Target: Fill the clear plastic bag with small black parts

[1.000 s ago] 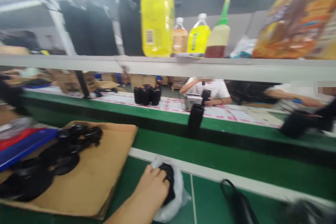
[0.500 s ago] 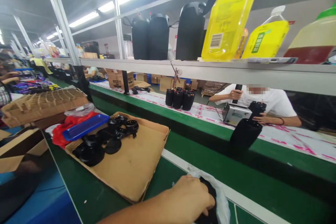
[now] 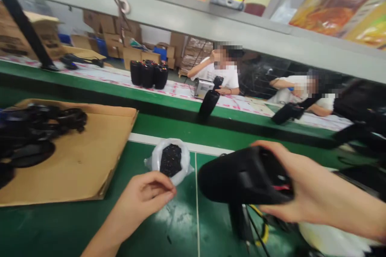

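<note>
My right hand (image 3: 292,184) grips a black cylindrical speaker body (image 3: 232,176), held tilted on its side above the green bench. Its open end faces right, and a bit of red shows inside. My left hand (image 3: 147,196) has its thumb and fingertips pinched together; whatever they may hold is too small to make out. Just beyond those fingers stands an open white plastic bag (image 3: 183,156) full of small black pieces that look like screws (image 3: 171,160). Below the speaker body is a dark upright tool (image 3: 239,221), partly hidden.
A cardboard tray (image 3: 90,160) with black parts (image 3: 39,132) lies at left. Beyond the green belt, several black cylinders (image 3: 149,74) stand on the far counter, where two people in white sit. A shelf (image 3: 181,12) with bottles crosses above. Cables (image 3: 262,229) lie at lower right.
My left hand has come out of the white bag and now pinches beside it. The view has turned right and down, bringing my right hand with the speaker body into sight.
</note>
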### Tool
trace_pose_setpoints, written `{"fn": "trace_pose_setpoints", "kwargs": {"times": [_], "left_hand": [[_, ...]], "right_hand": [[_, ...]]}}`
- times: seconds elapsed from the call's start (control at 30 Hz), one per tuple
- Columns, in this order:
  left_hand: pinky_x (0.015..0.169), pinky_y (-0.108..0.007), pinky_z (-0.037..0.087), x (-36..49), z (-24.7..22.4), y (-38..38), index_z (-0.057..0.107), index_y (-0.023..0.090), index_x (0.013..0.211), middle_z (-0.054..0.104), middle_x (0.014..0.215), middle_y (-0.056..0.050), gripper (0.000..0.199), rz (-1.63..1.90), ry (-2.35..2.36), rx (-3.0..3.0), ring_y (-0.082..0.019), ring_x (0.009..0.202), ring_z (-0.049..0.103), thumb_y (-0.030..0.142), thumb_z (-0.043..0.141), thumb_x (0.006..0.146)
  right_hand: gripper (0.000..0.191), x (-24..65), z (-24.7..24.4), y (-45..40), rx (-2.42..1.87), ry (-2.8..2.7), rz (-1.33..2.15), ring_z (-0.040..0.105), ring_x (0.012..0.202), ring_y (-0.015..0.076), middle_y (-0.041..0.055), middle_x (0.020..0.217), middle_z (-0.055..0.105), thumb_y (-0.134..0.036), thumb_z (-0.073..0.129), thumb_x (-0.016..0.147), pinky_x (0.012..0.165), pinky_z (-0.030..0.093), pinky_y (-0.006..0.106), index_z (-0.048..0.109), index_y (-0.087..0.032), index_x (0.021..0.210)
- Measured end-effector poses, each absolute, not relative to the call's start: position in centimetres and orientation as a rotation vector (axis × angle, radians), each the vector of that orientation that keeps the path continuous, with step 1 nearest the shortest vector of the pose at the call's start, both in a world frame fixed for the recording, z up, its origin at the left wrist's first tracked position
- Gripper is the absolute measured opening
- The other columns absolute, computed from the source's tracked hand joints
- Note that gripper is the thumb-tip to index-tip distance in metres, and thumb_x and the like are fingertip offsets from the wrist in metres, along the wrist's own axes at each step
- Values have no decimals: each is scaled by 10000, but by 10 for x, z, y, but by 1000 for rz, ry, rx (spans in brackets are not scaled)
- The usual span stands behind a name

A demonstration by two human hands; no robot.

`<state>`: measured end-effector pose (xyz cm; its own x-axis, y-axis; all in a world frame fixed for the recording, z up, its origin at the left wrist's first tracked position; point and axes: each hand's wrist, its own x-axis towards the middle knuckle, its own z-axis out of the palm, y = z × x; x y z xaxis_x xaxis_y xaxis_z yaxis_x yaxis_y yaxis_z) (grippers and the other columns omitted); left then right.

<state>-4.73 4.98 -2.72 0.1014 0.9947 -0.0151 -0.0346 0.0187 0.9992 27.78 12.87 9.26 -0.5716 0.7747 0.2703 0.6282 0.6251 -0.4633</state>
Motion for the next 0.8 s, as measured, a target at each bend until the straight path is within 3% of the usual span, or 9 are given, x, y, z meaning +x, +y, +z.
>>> {"fn": "trace_pose_setpoints", "kwargs": {"times": [0.07,0.1,0.23,0.37,0.47,0.57,0.67,0.73,0.8], "left_hand": [[731,-209,532,-44,-35,38,673,194,817,703,841,-20,138,1154,1089,1105,-142,796,669,327,710,820],[713,-192,524,-41,-37,34,679,204,816,698,831,-13,156,1174,1084,1051,-130,776,655,356,717,819],[685,-140,506,-27,-41,30,708,218,803,697,762,7,197,1261,1119,882,-96,710,629,404,772,782],[692,-129,531,-18,-45,42,724,203,813,727,788,-13,182,1259,1112,882,-107,734,669,367,796,775],[733,-144,560,-14,-46,52,726,199,849,753,849,-31,156,1297,1077,878,-129,798,706,314,803,778],[806,-144,562,-7,-41,66,713,222,873,753,875,0,129,1432,1057,824,-108,837,712,271,798,790],[850,-183,574,7,-34,84,697,223,881,741,866,13,125,1542,1007,768,-116,857,720,260,785,801],[870,-239,589,19,-32,93,689,204,889,731,862,-2,136,1541,949,754,-149,882,728,255,780,801],[878,-278,596,31,-34,98,683,188,888,724,861,-13,141,1512,900,740,-175,905,731,252,774,802]], "right_hand": [[916,269,93,131,-1146,-2723,460,590,845,180,10,1064,564,-245,933,626,686,496,211,410,-241,1378],[961,261,90,134,-1160,-2826,442,586,891,185,-1,1097,551,-202,939,613,726,484,215,365,-252,1383],[890,237,67,139,-1257,-2954,397,588,802,178,-8,1011,555,-213,956,636,664,463,223,376,-196,1311],[977,230,40,120,-1598,-2830,183,597,733,299,104,961,556,-390,949,682,612,507,360,315,-37,1336],[1054,227,36,112,-1627,-2838,124,599,815,349,197,1105,509,-423,944,698,688,542,441,257,1,1376],[1090,225,48,127,-1328,-3046,272,587,858,264,146,1195,473,-389,976,691,713,549,348,238,-78,1430],[1065,225,64,153,-866,-3256,451,511,1083,217,49,1269,440,-263,1006,662,903,507,275,301,-250,1459],[1187,229,75,161,-714,-3320,348,360,1272,284,66,1397,338,-100,1004,591,1059,423,395,284,-327,1506],[1337,238,85,155,-730,-3320,72,178,1370,366,118,1503,165,-2,966,542,1095,354,549,168,-306,1570]]}}
